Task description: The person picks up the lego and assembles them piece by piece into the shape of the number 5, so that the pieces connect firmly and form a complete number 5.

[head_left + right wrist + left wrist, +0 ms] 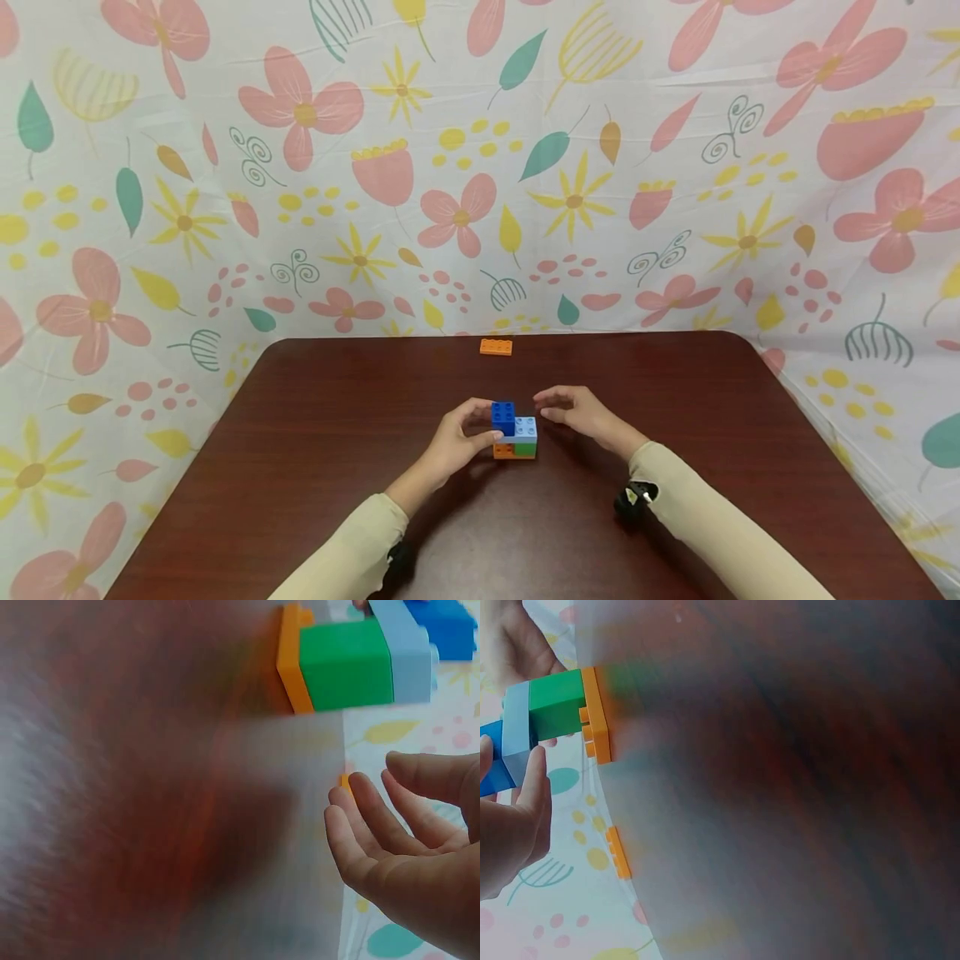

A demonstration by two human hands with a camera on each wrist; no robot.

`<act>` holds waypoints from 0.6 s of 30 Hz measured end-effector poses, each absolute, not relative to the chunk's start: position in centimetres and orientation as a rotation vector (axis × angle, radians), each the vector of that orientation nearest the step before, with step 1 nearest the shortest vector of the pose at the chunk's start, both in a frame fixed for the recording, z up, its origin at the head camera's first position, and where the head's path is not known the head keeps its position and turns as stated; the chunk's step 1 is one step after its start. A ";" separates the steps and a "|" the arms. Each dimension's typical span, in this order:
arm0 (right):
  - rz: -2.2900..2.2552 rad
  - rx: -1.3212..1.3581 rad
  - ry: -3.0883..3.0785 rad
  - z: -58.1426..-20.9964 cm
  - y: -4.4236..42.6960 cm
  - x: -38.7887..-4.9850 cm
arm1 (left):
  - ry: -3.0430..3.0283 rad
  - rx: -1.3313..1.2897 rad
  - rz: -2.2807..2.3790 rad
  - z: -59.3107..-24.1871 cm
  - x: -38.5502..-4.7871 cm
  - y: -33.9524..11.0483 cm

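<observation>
A small stack of toy building bricks stands on the table in the head view. At its bottom is an orange plate (pixel 503 452), with a green brick (pixel 345 666) on one end. A light blue brick (pixel 527 427) lies over the green one and overhangs the plate's other end. On that overhang sits a dark blue brick (pixel 503 413), which my left hand (pixel 452 437) pinches between thumb and fingers. My right hand (pixel 583 412) is apart from the stack, just to its right, fingers loosely bent and holding nothing, as the right wrist view shows (pixel 420 840).
A second orange plate (pixel 496 347) lies by the far edge of the dark brown table (pixel 337 500). Behind the table and at its sides hangs a white cloth (pixel 465 108) printed with flowers and leaves.
</observation>
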State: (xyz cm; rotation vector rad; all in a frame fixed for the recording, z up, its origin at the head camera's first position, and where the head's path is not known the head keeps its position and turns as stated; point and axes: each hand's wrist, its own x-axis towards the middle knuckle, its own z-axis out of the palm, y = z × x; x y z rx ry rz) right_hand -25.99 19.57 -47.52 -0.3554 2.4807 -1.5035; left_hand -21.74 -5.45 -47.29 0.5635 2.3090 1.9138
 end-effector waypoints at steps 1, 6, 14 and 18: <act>-1.521 -0.336 2.472 -47.5 19.6 -26.3 | 2.309 0.561 1.912 -47.4 -21.8 -5.5; -1.618 -0.247 2.445 -47.4 19.8 -27.7 | 2.318 0.561 1.900 -47.3 -21.8 -5.6; -1.655 -0.207 2.469 -46.8 19.1 -29.2 | 2.327 0.575 1.896 -47.2 -21.9 -5.6; -1.679 -0.235 2.466 -47.0 18.9 -30.0 | 2.324 0.563 1.891 -47.3 -21.9 -5.6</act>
